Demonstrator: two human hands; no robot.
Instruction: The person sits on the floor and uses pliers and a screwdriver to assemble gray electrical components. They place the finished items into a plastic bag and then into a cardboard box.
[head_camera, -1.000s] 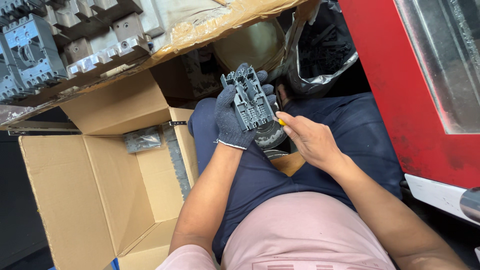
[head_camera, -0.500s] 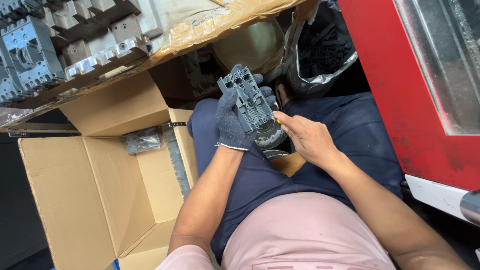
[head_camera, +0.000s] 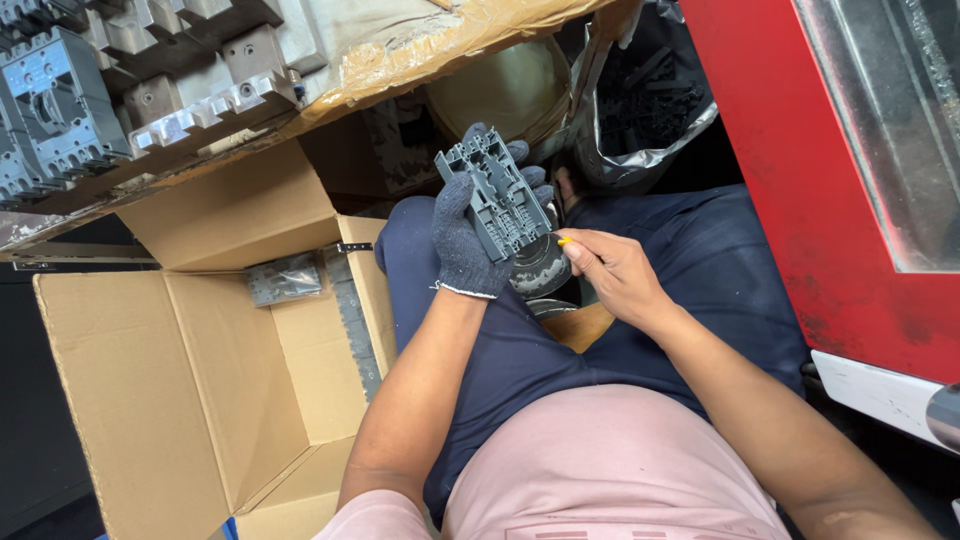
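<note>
grey part: you hold the grey plastic moulded part (head_camera: 497, 195) in the air above your lap, ribbed face turned up to you. everything below is placed from this part.
left hand: your gloved left hand (head_camera: 470, 235) is closed around the part from behind and below, fingers wrapped over its far edge. keep this grip firm but not squeezing, because the ribs look thin.
right hand: your bare right hand (head_camera: 615, 275) is just to the right of the part, near its lower corner, fingers pinched on a small yellow tool (head_camera: 563, 241). its tip meets the lower edge of the part; i cannot tell the exact contact.
how to work: i judge you are trimming or cleaning the edge. move the tip in short strokes away from the gloved fingers, and turn the part with the left hand, not the wrist of the right one.
round dark piece: it sits directly under the part, on your lap (head_camera: 545, 268). do not let the part knock on it.
cardboard box: open, to the left of the part and lower (head_camera: 200, 380), with a grey piece (head_camera: 285, 277) inside on its wall.
stacked grey units: far to the upper left of the part, on a cardboard sheet (head_camera: 60, 120).
black bag: just to the upper right of the part, with dark pieces inside (head_camera: 650, 110).
red machine: further right of the part (head_camera: 800, 180).
</note>
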